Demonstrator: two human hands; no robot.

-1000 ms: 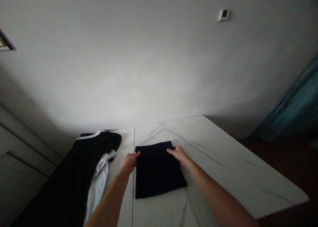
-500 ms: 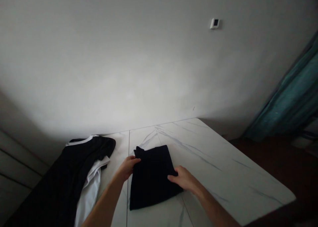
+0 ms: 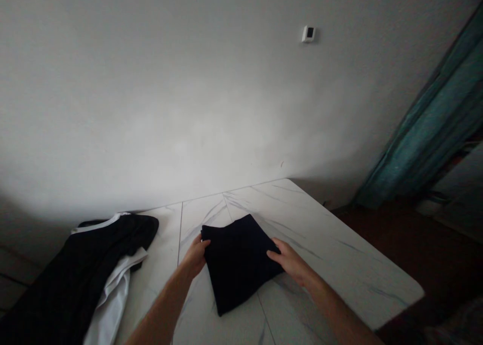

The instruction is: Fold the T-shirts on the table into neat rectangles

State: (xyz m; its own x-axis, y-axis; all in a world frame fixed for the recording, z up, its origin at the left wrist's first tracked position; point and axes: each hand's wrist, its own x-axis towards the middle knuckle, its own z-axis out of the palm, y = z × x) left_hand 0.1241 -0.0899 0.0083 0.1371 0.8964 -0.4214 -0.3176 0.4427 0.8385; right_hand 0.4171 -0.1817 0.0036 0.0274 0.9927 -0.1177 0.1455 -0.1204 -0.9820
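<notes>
Black folded cloth (image 3: 241,264) is over the worktop (image 3: 362,277), the left hand (image 3: 194,257) pinching its nine o'clock edge and the right hand (image 3: 290,261) its three o'clock edge, probably so the folds don't slip.

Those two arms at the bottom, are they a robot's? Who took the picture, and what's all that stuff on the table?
No robot here! They are a person's bare arms. The camera sits on that person's head, looking forward and down, so you see roughly what they see.

The left hand and the right hand each grip one side of a dark cloth, thumbs on top. It is over a white table with grey streaks.

At the left of the picture lies a black garment with a white edge. Some white cloth shows beside it; I can't tell whether they are joined. Behind the table is a pale wall.
</notes>
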